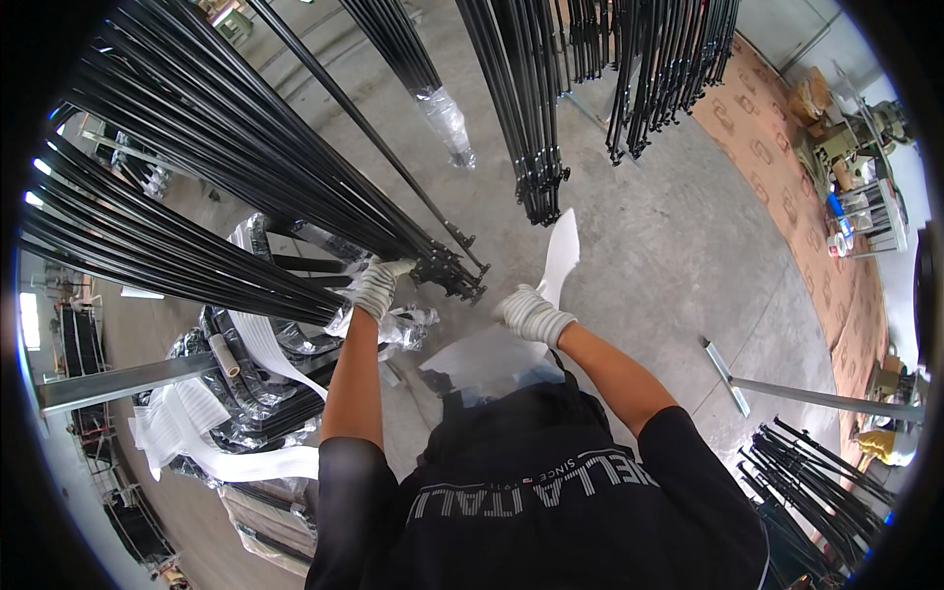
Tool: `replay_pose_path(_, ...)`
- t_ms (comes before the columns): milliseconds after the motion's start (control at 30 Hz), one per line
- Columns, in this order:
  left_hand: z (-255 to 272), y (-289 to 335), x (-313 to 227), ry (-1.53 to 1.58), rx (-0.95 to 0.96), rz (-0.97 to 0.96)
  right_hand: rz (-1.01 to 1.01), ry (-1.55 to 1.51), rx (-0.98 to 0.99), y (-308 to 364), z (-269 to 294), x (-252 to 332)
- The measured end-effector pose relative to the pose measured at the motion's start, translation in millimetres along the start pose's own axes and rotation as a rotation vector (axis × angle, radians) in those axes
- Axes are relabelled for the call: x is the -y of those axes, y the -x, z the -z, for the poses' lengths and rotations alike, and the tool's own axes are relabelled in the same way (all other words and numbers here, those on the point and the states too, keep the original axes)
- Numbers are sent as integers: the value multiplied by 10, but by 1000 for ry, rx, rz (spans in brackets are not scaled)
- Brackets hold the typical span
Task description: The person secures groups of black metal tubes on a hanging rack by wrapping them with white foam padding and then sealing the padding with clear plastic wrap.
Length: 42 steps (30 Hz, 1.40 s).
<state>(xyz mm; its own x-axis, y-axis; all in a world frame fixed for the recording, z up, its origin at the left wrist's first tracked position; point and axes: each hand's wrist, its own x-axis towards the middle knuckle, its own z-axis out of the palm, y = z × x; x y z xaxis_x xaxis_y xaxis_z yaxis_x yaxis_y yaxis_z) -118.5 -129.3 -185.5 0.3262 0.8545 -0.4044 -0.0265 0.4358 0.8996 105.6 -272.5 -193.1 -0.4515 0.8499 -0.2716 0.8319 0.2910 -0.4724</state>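
Observation:
My left hand (379,287), in a white knit glove, is at the lower end of a large slanting bundle of black tubes (324,192). Its fingers close against the tubes and are partly hidden by them. Dark fittings (454,273) stick out of the bundle's end just beyond that hand. A strip of white foam sheet (562,258) rises from my right hand (534,313), which is gloved too and closed on its lower part. One separate black tube (364,118) leans along the bundle's right side.
More black tubes stand upright ahead (516,118) and at the far right (678,69). Plastic-wrapped pieces (265,393) and white foam strips (187,423) lie at the left, by a metal bar (128,383). Another metal bar (826,395) and black tubes (811,482) are at the right.

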Motion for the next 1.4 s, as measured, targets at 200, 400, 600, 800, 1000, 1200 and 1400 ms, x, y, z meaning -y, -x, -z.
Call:
replay_pose_path(200,52,222,226,-60,-124,68,61,-5,40,-262,-96,167)
replay_pose_path(400,32,519,267,-64,101,-51,355,-196,-9,-518,-706,348)
replay_pose_path(600,70,619,197,65,115,44,324,-304,-89,-290,-617,693)
replay_pose_path(800,-39,524,32,28,19,-79,146,89,-40,-183,247,1090)
replay_pose_path(1000,-128,329,15,-56,-44,-189,178,389,-191,-501,183,928)
replay_pose_path(1200,-69,228,81,84,-28,-208,0,390,-218,-753,-32,842)
replay_pose_path(1400,-162,201,264,21,-254,-173,-50,412,-239,-858,119,951)
